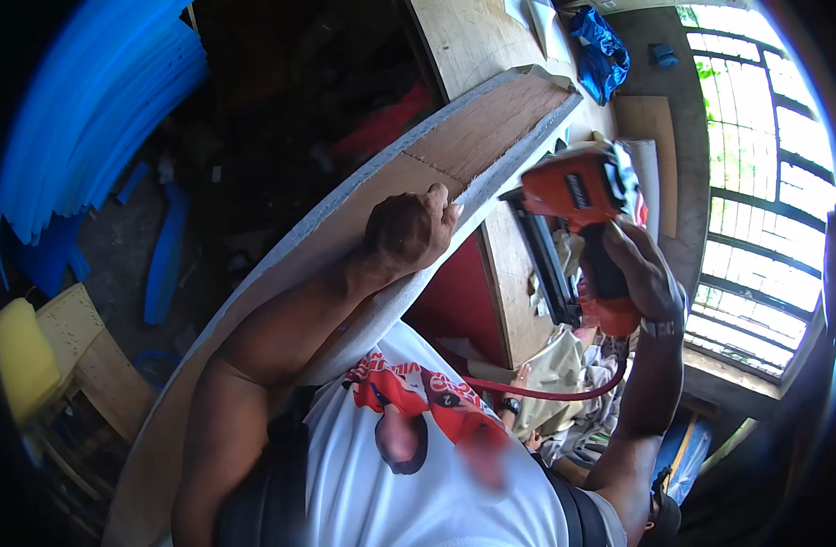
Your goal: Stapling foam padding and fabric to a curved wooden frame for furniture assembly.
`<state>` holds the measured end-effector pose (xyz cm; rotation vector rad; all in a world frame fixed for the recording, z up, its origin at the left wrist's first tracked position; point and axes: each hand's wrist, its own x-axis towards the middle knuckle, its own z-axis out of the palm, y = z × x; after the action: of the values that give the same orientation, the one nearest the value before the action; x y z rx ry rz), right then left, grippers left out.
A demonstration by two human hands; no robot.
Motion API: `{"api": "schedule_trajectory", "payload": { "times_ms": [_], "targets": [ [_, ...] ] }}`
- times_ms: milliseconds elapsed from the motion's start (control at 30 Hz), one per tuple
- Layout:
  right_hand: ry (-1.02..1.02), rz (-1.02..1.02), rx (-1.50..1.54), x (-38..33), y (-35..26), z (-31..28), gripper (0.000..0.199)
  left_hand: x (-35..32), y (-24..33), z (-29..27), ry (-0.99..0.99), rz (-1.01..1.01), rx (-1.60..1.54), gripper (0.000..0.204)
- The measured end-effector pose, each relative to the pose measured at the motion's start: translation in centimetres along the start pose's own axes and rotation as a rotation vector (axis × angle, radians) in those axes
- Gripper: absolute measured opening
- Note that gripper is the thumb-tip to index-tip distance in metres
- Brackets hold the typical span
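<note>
A long, curved wooden panel (pixel 372 193) with pale fabric along its edges runs from lower left to upper right across my front. My left hand (pixel 413 228) is closed in a fist on the panel's near edge, its fingers curled at the fabric edge (pixel 477 202); how much cloth they hold is hidden. My right hand (pixel 639 273) grips the black handle of an orange air staple gun (pixel 573 190). The gun's nose points at the panel's near edge, close to my left fingers; I cannot tell whether it touches. A red hose (pixel 564 395) hangs from the handle's base.
A wooden table (pixel 518 292) carries the panel's far end, with a shiny blue bag (pixel 600 56) beyond. Blue sheets (pixel 99 100) hang at upper left; yellow foam (pixel 24 348) sits below. Crumpled cloth (pixel 559 383) and another person's wrist (pixel 509 407) show beneath the hose. A barred window (pixel 755 201) stands right.
</note>
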<state>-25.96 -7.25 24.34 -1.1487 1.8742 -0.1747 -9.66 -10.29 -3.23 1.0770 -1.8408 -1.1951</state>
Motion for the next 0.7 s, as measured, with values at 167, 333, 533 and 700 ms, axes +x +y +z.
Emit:
{"api": "schedule_trajectory", "payload": {
  "times_ms": [167,333,533,700],
  "targets": [
    [-0.126,0.021,-0.387,3.4,-2.7,2.3,0.071,-1.4,-0.4,-0.4,0.116,0.123,0.139,0.026],
    [-0.157,0.016,-0.387,5.8,-0.3,2.1,0.074,-1.5,-0.7,0.1,0.095,0.099,0.153,0.026],
    [-0.153,0.045,-0.391,5.9,-0.4,2.9,0.075,-1.5,-0.8,-0.1,0.052,0.086,0.102,0.026],
    [-0.152,0.05,-0.456,5.8,0.0,2.9,0.073,-1.7,-0.2,-0.7,-0.044,-0.031,0.155,0.023]
  ]
}}
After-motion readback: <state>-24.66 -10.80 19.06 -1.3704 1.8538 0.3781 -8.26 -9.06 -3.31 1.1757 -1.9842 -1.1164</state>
